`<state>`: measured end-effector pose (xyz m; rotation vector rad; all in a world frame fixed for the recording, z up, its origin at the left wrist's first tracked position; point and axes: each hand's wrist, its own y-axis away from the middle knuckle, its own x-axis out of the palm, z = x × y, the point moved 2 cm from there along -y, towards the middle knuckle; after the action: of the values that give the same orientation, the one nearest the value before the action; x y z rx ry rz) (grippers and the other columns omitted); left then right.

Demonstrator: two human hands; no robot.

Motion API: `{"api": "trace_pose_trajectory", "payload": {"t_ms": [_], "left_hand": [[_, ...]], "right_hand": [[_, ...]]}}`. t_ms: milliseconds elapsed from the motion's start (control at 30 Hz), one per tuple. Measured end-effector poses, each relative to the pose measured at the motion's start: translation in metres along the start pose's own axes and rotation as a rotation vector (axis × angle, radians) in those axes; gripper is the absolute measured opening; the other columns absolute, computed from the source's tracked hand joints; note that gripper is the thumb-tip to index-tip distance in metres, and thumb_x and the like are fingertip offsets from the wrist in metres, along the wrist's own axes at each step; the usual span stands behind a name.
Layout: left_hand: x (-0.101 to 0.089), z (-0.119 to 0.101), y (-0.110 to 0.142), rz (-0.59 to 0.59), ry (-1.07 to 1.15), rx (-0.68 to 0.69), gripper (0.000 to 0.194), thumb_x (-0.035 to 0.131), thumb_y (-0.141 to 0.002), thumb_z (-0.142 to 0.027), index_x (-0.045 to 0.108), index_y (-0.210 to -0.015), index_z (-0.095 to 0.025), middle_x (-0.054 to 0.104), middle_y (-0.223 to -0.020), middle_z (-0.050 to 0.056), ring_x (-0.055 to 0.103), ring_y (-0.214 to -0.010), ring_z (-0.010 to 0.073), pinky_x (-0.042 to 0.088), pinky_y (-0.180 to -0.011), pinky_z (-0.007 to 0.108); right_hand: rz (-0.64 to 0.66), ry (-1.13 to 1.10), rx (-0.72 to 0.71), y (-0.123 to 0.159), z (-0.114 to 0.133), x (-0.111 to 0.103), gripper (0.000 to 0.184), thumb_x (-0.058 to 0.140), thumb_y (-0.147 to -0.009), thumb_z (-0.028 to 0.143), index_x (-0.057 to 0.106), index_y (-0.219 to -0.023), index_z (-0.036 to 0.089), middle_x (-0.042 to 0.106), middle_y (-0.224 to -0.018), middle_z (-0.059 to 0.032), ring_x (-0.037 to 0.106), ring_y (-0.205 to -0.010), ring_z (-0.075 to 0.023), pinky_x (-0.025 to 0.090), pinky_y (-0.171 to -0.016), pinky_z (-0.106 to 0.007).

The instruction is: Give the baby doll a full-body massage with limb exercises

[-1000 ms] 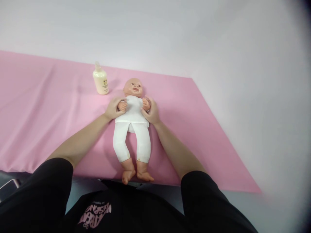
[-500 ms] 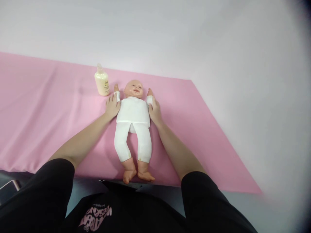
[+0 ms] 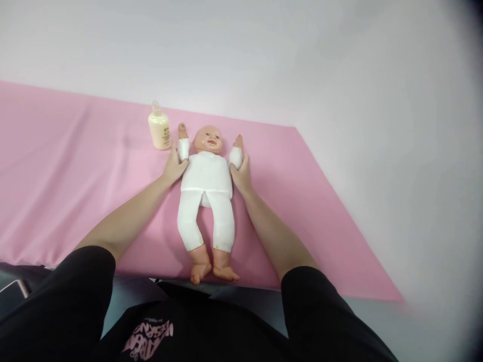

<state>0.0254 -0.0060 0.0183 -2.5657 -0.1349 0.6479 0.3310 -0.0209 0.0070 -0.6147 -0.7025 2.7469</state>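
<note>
A baby doll (image 3: 206,191) in a white top and white leggings lies on its back on a pink sheet (image 3: 75,171), head away from me and bare feet at the near edge. My left hand (image 3: 173,166) grips the doll's arm on the left side, and my right hand (image 3: 241,173) grips the arm on the right. Both doll arms point up beside the head.
A cream lotion bottle (image 3: 159,128) stands upright just left of the doll's raised arm. The pink sheet ends at a white surface (image 3: 377,125) on the right and behind. A dark phone-like object (image 3: 13,291) lies at the lower left.
The doll's arms went from folded on its chest to stretched up beside its head, carried by my two hands moving outward and away from me.
</note>
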Motion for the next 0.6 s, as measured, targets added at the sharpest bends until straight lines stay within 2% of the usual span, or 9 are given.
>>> {"api": "trace_pose_trajectory", "payload": {"t_ms": [67, 133, 233, 333, 400, 467, 533, 600], "left_hand": [[0.0, -0.009, 0.003, -0.021, 0.03, 0.065, 0.1, 0.071, -0.089, -0.057, 0.021, -0.165, -0.017, 0.056, -0.152, 0.024, 0.063, -0.135, 0.0348, 0.052, -0.114, 0.052], [-0.001, -0.021, 0.005, -0.022, 0.016, 0.141, 0.089, 0.072, -0.088, -0.056, 0.035, -0.159, -0.016, 0.06, -0.149, 0.023, 0.063, -0.134, 0.0344, 0.051, -0.114, 0.051], [-0.003, -0.036, 0.01, 0.053, -0.057, 0.246, 0.059, 0.072, -0.085, -0.052, 0.062, -0.132, -0.017, 0.073, -0.128, 0.016, 0.069, -0.12, 0.0338, 0.054, -0.11, 0.051], [-0.003, -0.042, 0.012, 0.135, -0.134, 0.31, 0.044, 0.072, -0.081, -0.049, 0.071, -0.113, -0.018, 0.077, -0.112, 0.012, 0.071, -0.109, 0.0329, 0.055, -0.106, 0.051], [-0.002, -0.041, 0.012, 0.142, -0.135, 0.316, 0.047, 0.07, -0.084, -0.051, 0.07, -0.116, -0.017, 0.076, -0.113, 0.014, 0.072, -0.109, 0.0331, 0.055, -0.106, 0.052], [0.0, -0.035, 0.011, 0.114, -0.112, 0.301, 0.062, 0.067, -0.087, -0.058, 0.064, -0.13, -0.014, 0.073, -0.122, 0.018, 0.07, -0.117, 0.0353, 0.053, -0.111, 0.055], [0.002, -0.027, 0.007, 0.064, -0.089, 0.273, 0.079, 0.061, -0.092, -0.068, 0.051, -0.147, -0.012, 0.064, -0.141, 0.024, 0.062, -0.135, 0.0381, 0.045, -0.12, 0.057], [0.005, -0.018, 0.003, 0.027, -0.069, 0.248, 0.09, 0.051, -0.097, -0.074, 0.034, -0.16, -0.012, 0.048, -0.159, 0.028, 0.046, -0.153, 0.0386, 0.034, -0.129, 0.058]], "right_hand": [[-0.035, -0.076, -0.064, 0.002, 0.007, -0.001, 0.094, 0.069, -0.091, 0.06, 0.02, -0.163, 0.024, 0.043, -0.164, -0.0224, 0.049, -0.152, -0.0318, 0.046, -0.123, -0.061], [-0.05, -0.107, -0.109, 0.004, 0.015, -0.001, 0.102, 0.073, -0.087, 0.063, 0.017, -0.164, 0.025, 0.041, -0.165, -0.0222, 0.048, -0.153, -0.0323, 0.047, -0.123, -0.06], [-0.002, -0.061, -0.184, 0.007, 0.025, 0.0, 0.098, 0.073, -0.084, 0.07, 0.03, -0.16, 0.024, 0.052, -0.156, -0.0204, 0.056, -0.145, -0.0326, 0.047, -0.124, -0.056], [0.103, -0.045, -0.24, 0.01, 0.027, 0.003, 0.092, 0.073, -0.083, 0.075, 0.043, -0.153, 0.023, 0.066, -0.136, -0.0162, 0.068, -0.128, -0.0313, 0.052, -0.119, -0.054], [0.135, -0.065, -0.257, 0.01, 0.026, 0.005, 0.095, 0.07, -0.082, 0.078, 0.043, -0.154, 0.023, 0.066, -0.134, -0.0161, 0.068, -0.127, -0.0315, 0.052, -0.119, -0.055], [0.109, -0.076, -0.255, 0.009, 0.024, 0.006, 0.097, 0.062, -0.088, 0.08, 0.034, -0.16, 0.021, 0.06, -0.145, -0.0195, 0.061, -0.138, -0.0325, 0.047, -0.124, -0.057], [0.056, -0.061, -0.241, 0.007, 0.02, 0.007, 0.091, 0.048, -0.097, 0.076, 0.022, -0.165, 0.021, 0.047, -0.16, -0.0217, 0.047, -0.153, -0.0317, 0.039, -0.129, -0.059], [0.003, -0.016, -0.212, 0.004, 0.015, 0.007, 0.083, 0.04, -0.103, 0.068, 0.015, -0.168, 0.023, 0.036, -0.169, -0.0201, 0.035, -0.161, -0.0303, 0.032, -0.132, -0.061]]}}
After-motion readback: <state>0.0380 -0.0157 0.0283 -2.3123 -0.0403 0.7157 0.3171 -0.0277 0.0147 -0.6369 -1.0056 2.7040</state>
